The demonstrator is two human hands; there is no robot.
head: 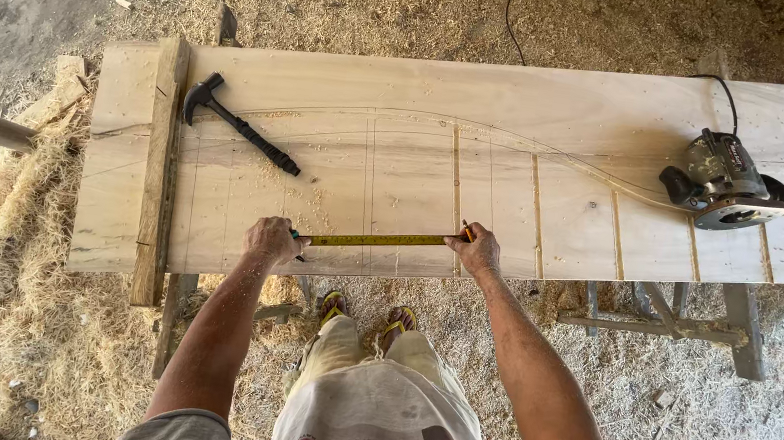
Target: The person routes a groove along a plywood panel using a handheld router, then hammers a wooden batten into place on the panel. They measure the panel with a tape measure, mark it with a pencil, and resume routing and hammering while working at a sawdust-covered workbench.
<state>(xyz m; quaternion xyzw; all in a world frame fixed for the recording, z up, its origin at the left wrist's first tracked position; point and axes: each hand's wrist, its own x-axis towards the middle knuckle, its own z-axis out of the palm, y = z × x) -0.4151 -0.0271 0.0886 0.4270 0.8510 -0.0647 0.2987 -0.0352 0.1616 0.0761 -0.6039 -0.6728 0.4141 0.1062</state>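
Observation:
A wide pale wooden board (528, 107) lies across trestles, marked with a long curved groove and several straight cut lines. My left hand (271, 239) grips the case end of a yellow tape measure (377, 239) near the board's front edge. My right hand (478, 251) pins the tape's far end to the board and also holds a pencil. The tape is stretched flat between the two hands.
A black claw hammer (238, 121) lies on the board at the left, beside a narrow wooden batten (157, 169) laid across it. A corded electric router (725, 182) sits at the right end. Sawdust and shavings (30, 283) cover the ground around my sandalled feet.

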